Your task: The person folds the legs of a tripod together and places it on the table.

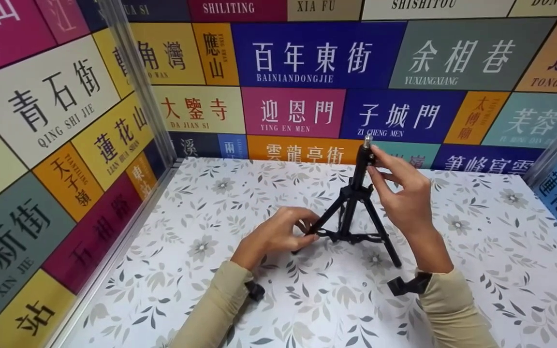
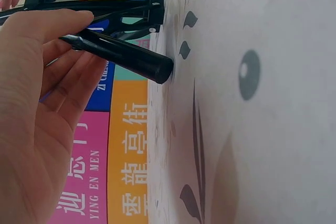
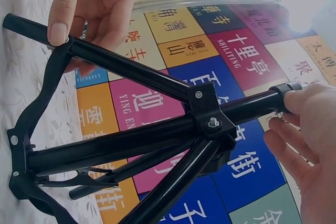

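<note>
A small black tripod stand (image 1: 350, 215) is upright with its legs spread and its column leaning slightly right. Low on its left side, my left hand (image 1: 281, 232) pinches one leg between thumb and fingers, near the brace joint. The left wrist view shows that leg's rounded foot (image 2: 160, 71) right at the tabletop. My right hand (image 1: 406, 198) pinches the top of the column at its collar, just below a silver screw tip (image 1: 368, 140). In the right wrist view the column's hub (image 3: 210, 116) and the flat braces (image 3: 44, 87) show clearly.
Underneath is a tabletop (image 1: 201, 290) covered in white floral print. Panels with coloured street-name signs (image 1: 317, 58) stand behind it and at both sides. A clear edge strip (image 1: 150, 111) runs up the left corner. Black straps (image 1: 406, 284) sit on both wrists.
</note>
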`<action>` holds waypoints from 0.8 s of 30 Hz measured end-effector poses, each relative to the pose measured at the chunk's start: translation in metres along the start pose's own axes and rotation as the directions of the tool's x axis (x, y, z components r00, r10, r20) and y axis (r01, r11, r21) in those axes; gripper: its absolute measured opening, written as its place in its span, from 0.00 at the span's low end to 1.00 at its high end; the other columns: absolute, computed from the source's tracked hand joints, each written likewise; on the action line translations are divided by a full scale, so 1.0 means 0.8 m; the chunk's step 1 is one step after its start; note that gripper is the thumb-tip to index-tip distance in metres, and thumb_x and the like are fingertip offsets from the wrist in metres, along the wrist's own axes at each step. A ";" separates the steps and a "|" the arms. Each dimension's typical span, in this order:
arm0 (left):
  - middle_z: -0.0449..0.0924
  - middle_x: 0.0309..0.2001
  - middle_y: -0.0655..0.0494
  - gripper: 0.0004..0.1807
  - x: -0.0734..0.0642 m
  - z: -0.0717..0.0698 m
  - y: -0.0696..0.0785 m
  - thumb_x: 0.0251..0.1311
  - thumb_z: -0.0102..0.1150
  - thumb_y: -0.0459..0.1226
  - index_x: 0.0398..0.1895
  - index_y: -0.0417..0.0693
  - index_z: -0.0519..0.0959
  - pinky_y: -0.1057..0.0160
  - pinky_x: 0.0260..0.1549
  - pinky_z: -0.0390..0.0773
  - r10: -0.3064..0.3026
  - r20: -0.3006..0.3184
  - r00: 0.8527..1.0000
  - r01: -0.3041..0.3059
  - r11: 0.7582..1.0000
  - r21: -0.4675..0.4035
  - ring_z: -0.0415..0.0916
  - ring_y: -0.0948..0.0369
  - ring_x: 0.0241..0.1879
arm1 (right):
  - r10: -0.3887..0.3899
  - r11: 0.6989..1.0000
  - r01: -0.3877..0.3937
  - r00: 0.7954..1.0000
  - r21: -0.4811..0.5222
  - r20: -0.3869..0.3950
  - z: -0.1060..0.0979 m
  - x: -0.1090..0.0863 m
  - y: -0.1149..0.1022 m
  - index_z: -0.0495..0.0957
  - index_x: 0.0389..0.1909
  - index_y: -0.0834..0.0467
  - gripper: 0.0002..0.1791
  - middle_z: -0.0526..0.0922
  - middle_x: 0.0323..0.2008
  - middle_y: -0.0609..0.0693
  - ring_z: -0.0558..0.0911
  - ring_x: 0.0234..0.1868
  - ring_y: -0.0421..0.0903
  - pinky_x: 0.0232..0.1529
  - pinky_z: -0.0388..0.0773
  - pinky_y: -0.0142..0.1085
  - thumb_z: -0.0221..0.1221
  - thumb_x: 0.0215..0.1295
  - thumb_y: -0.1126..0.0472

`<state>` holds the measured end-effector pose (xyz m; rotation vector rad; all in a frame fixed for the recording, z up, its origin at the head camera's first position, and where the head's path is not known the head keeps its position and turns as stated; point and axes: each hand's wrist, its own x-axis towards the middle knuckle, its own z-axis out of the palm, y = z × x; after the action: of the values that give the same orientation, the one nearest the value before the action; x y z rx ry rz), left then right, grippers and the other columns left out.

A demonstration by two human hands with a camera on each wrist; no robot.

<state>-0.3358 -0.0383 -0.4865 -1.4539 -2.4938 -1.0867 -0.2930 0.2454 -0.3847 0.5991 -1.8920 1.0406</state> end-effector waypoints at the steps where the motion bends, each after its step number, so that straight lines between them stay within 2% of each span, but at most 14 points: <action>1: 0.91 0.48 0.57 0.17 0.000 0.000 0.000 0.68 0.72 0.40 0.57 0.47 0.87 0.73 0.48 0.88 0.000 0.003 1.000 0.000 1.000 0.008 0.88 0.66 0.43 | 0.002 1.000 -0.002 1.000 0.005 0.003 0.000 0.000 -0.001 0.84 0.68 0.50 0.29 0.92 0.54 0.54 0.89 0.55 0.33 0.51 0.88 0.23 0.71 0.69 0.71; 8: 0.92 0.49 0.54 0.17 0.002 -0.002 0.002 0.71 0.71 0.40 0.58 0.43 0.87 0.73 0.50 0.87 0.009 0.010 1.000 -0.009 1.000 0.020 0.89 0.64 0.45 | 0.016 0.999 -0.016 1.000 0.028 0.013 -0.001 0.003 -0.004 0.84 0.68 0.52 0.28 0.92 0.55 0.55 0.89 0.56 0.36 0.53 0.89 0.25 0.70 0.69 0.73; 16: 0.91 0.49 0.51 0.16 0.004 -0.001 0.004 0.72 0.70 0.39 0.58 0.41 0.86 0.74 0.50 0.87 0.010 0.020 1.000 -0.010 1.000 0.011 0.89 0.62 0.45 | 0.056 0.998 -0.056 0.998 0.006 0.009 -0.001 0.004 -0.013 0.85 0.66 0.57 0.28 0.92 0.54 0.59 0.87 0.55 0.26 0.52 0.87 0.21 0.70 0.66 0.77; 24: 0.91 0.48 0.52 0.15 0.003 -0.001 0.008 0.73 0.70 0.39 0.58 0.42 0.86 0.73 0.49 0.88 0.031 -0.007 1.000 -0.030 0.999 0.042 0.88 0.62 0.44 | 0.072 0.997 -0.072 0.997 0.005 0.019 -0.001 0.003 -0.017 0.85 0.66 0.56 0.27 0.91 0.55 0.59 0.87 0.55 0.26 0.52 0.88 0.22 0.69 0.67 0.76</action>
<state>-0.3327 -0.0349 -0.4818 -1.4691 -2.4656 -1.0269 -0.2843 0.2389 -0.3766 0.5495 -1.9399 1.0905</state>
